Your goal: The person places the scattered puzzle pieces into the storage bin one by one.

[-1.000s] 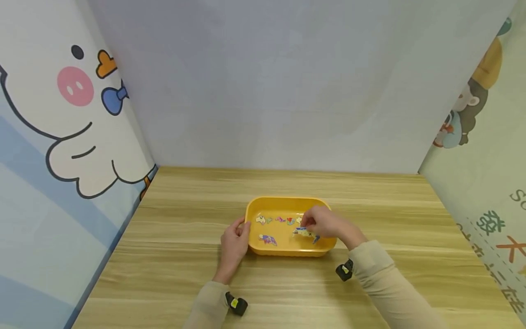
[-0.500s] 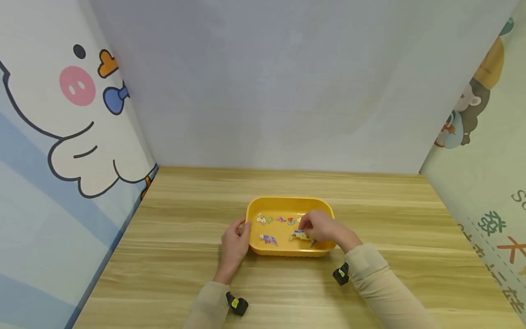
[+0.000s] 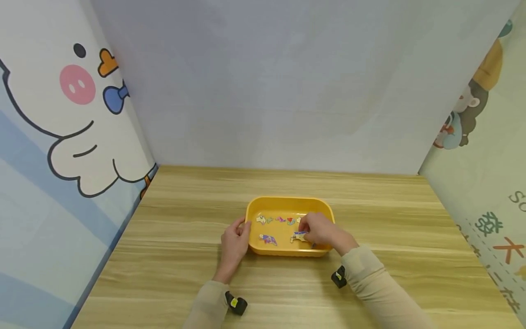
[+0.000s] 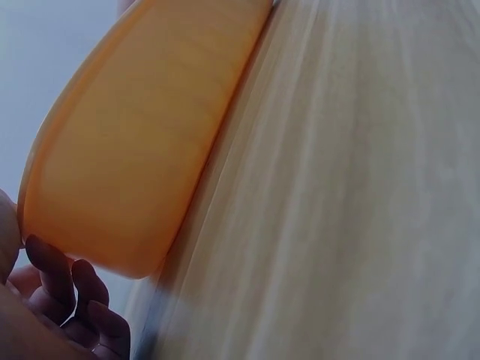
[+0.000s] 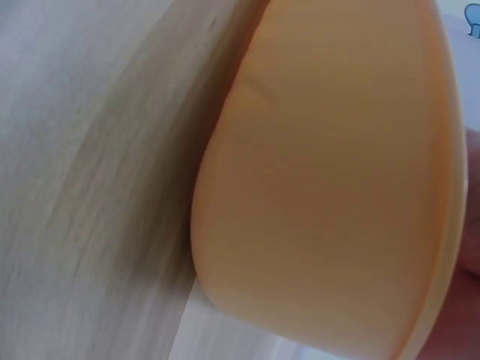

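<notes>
A yellow plastic tray sits on the table with several small, flat, colourful printed cutouts inside. My left hand grips its left end, thumb at the rim and fingers against the outer wall, as the left wrist view shows too. Inside the tray's right half, my right hand pinches a blue-and-cream cutout low over the floor, covering part of it. A purple-and-blue cutout lies at the front left. In the right wrist view the tray's wall hides most of the right hand.
Along the tray's back lies a row of small cutouts, including a cream one, a pink one and a red-and-blue one. Wood-grain tabletop surrounds the tray. A pale backdrop rises behind, with printed cartoon panels at both sides.
My right hand has shifted slightly left and nearer, and the blue-and-cream cutout has moved a little left with it. My left hand has stayed at the tray's left end.
</notes>
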`<state>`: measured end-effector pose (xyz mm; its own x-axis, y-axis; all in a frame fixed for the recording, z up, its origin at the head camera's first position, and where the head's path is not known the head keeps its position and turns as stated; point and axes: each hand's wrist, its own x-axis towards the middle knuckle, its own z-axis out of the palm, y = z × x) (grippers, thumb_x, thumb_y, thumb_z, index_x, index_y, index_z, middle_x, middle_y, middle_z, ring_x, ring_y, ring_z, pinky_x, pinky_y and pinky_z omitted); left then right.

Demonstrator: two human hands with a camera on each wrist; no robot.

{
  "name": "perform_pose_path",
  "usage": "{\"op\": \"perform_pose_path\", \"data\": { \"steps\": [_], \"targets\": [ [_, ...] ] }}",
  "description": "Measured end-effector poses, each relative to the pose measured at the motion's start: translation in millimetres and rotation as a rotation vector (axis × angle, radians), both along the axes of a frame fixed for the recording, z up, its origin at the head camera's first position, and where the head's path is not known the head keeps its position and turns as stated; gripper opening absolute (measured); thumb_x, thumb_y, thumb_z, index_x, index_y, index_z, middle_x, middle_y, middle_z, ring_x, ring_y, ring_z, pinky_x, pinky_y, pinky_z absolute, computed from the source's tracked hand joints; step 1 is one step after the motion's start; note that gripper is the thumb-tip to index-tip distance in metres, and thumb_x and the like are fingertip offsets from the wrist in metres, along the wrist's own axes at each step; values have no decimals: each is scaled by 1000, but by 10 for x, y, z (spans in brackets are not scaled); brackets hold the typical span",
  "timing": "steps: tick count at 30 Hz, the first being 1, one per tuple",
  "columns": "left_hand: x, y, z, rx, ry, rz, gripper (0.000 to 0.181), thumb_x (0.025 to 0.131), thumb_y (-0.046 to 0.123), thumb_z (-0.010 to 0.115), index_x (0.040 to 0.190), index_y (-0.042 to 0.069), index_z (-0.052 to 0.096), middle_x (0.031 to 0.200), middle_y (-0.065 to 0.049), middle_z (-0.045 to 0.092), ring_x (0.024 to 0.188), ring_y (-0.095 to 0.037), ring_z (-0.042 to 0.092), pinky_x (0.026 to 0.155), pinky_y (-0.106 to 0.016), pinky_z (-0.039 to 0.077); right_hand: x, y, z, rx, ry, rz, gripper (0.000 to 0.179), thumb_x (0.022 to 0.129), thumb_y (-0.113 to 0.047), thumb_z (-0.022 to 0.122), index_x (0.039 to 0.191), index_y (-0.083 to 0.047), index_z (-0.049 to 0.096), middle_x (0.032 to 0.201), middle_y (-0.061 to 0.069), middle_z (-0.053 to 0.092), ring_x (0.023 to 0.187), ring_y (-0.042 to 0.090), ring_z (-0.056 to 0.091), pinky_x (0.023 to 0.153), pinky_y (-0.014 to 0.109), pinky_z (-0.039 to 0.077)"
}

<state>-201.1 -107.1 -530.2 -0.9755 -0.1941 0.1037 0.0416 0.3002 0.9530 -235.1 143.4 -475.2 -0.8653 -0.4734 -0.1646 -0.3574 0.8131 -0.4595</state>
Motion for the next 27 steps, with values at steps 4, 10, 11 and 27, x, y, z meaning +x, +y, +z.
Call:
{"op": "perform_pose_path", "data": {
  "steps": [4,10,11,27],
  "targets": [
    [-4,-1,-9,-4,0,0,30,94,20,60,116,0,66,51,4,41,42,-8,35,39,-22,27,-2,-25,-28,20,16,-6,13,74,2,70,81,-8,66,70,-5,55,65,12,49,63,29,45],
    [-1,-1,-5,-8,0,-1,29,94,20,60,116,0,66,51,4,41,42,-8,35,39,-22,27,12,-46,-49,19,12,-36,15,73,-2,76,80,-8,65,70,-3,55,66,13,50,63,29,45],
    [1,-2,-2,-7,0,1,29,94,19,60,116,0,66,51,4,41,42,-8,35,39,-22,27,16,-48,-47,16,17,-37,16,72,-2,77,80,-8,64,70,-3,55,66,13,50,63,29,45],
    [3,1,14,-1,-5,5,29,94,18,61,116,0,66,52,4,41,43,-9,35,39,-21,27,42,-38,-65,-44,64,-47,22,68,-3,83,73,-6,61,63,-4,53,57,12,50,57,27,45]
  ]
}}
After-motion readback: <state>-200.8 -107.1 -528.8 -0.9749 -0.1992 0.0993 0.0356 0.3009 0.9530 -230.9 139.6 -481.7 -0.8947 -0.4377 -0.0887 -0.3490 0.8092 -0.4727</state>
